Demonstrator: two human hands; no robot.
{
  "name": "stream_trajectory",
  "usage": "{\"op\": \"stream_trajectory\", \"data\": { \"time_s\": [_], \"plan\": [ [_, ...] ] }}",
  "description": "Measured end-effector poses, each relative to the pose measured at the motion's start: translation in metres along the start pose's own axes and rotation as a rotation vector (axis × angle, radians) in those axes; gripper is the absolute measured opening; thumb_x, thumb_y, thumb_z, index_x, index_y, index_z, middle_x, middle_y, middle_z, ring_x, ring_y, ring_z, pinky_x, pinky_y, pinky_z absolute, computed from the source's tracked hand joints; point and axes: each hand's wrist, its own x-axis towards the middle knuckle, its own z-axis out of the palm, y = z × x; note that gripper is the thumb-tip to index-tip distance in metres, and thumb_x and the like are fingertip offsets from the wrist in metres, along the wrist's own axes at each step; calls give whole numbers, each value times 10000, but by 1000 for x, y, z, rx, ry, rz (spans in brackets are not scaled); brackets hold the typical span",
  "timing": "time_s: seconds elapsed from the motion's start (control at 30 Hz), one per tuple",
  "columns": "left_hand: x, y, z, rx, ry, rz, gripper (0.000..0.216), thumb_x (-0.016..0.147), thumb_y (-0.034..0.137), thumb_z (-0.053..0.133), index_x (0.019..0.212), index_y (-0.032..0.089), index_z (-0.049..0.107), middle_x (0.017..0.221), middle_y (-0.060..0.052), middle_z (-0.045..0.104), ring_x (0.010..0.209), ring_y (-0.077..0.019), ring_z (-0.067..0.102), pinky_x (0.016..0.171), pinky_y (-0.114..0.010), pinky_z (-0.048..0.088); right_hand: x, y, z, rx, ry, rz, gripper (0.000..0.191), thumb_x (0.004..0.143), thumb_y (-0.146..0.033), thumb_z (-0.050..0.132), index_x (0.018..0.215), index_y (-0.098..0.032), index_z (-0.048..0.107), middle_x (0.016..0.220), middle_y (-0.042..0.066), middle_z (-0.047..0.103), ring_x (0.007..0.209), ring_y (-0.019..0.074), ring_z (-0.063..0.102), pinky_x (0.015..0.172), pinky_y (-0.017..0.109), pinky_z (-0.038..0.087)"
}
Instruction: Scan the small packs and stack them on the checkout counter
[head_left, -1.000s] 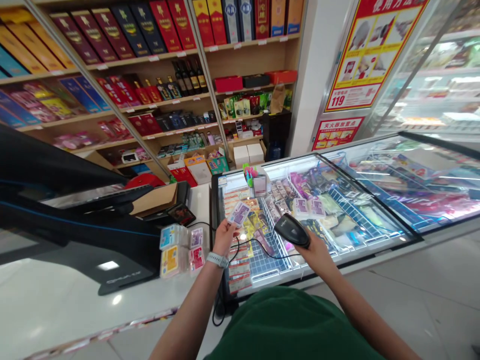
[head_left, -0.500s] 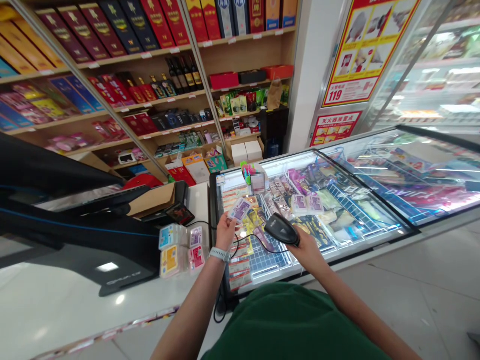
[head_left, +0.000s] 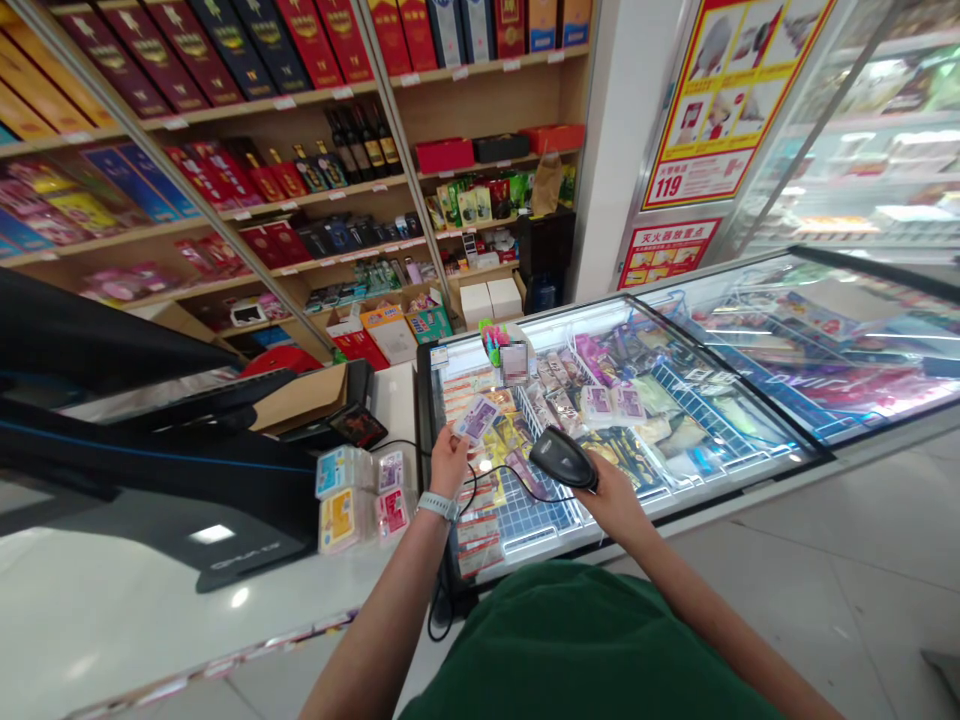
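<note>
Right hand (head_left: 615, 495) closes its grip round a black scanner (head_left: 564, 458). At its ten o'clock, left hand (head_left: 448, 462) pinches a small purple packet (head_left: 478, 418) above the freezer lid (head_left: 757, 440). A tilted packet or glare might spoil the reading, and the cable (head_left: 401, 444) could snag.

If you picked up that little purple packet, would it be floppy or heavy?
Probably light: the left hand holds the purple packet in just a pinch. It looks fairly stiff, jutting out flat without drooping. Being flat, it shouldn't roll.

A shop: shelves (head_left: 300, 215) of boxed goods and bottles, a glass-topped freezer (head_left: 660, 400), a checkout counter (head_left: 112, 600).
</note>
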Motion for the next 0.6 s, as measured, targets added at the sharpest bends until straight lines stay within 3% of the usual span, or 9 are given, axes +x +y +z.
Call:
{"op": "stream_trajectory", "data": {
  "time_s": [0.6],
  "plan": [
    [4, -5, -4, 17, 11, 26, 360, 723, 285, 654, 1058, 179, 577, 866, -46, 671, 757, -150, 641, 601, -233, 515, 0, 1, 6, -6, 5, -26, 359, 751, -221, 554, 1108, -201, 592, 1012, 78, 693, 960, 263, 652, 834, 381, 498]
  ]
}}
